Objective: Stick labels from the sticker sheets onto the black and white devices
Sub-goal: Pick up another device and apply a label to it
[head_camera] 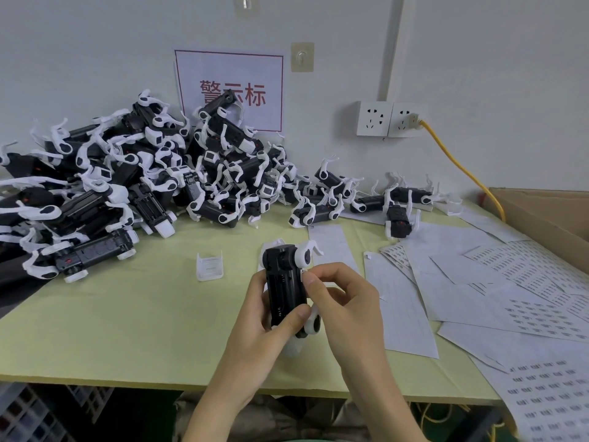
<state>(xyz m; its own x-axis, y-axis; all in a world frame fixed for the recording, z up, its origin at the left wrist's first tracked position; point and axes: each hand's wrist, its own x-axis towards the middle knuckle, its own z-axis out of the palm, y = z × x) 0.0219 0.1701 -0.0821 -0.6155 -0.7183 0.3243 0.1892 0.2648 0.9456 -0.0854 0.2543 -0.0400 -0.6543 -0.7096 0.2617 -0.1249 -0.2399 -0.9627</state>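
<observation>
Both hands meet on 1 device (pixel 283 283), held upright above the near edge of the table (pixel 127 301). The left hand (pixel 271 327) grips its lower half, thumb across the front. The right hand (pixel 345 301) pinches its right edge with thumb and curled forefinger, which hide any label there. A pile (pixel 143 180) of like devices fills the back left against the wall. A white clip (pixel 209 266) lies alone just left of the hands. Overlapping sheets (pixel 478 282) cover the right side, beside a box (pixel 541 215). A yellow cable (pixel 462 167) runs from 2 sockets (pixel 390 118) down behind the box.
</observation>
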